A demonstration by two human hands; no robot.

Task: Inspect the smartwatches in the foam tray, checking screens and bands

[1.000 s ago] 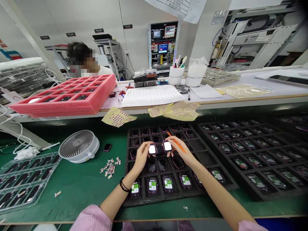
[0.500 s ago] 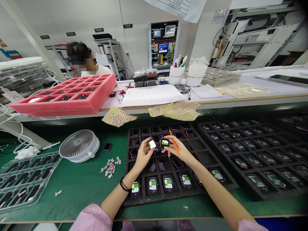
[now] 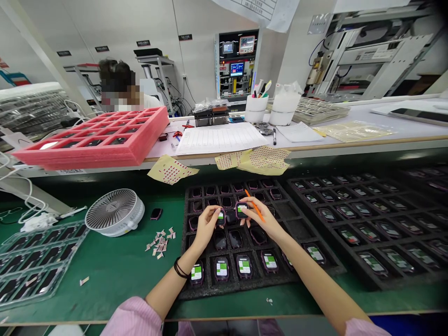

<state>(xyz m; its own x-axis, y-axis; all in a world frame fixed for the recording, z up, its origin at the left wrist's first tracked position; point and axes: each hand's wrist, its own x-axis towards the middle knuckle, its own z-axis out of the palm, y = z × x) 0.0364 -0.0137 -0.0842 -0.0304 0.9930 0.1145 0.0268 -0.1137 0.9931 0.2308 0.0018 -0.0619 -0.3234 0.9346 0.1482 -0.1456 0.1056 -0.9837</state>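
My left hand (image 3: 209, 224) is closed on a smartwatch body (image 3: 220, 216) with a green and white screen, partly covered by the fingers. In my right hand (image 3: 261, 218) is a second smartwatch body (image 3: 241, 210), its screen also lit green and white. The same hand keeps an orange pen-like stick (image 3: 255, 205) slanting between its fingers. Both hands are over a black foam tray (image 3: 287, 210) of watch bodies. Along its front row, several watches, such as one lit watch (image 3: 244, 266), show green and white; many farther back are dark.
Left of the tray are a small fan (image 3: 115, 212), a lone dark watch (image 3: 156, 213) and a pile of small tabs (image 3: 161, 242). A clear plastic tray (image 3: 38, 261) lies far left, another black tray (image 3: 364, 224) right. A shelf edge (image 3: 332, 147) runs behind, holding a pink foam tray (image 3: 140, 149).
The left watch has turned and dropped slightly, so less of its screen shows. My right hand has shifted a little to the right with its watch and stick.
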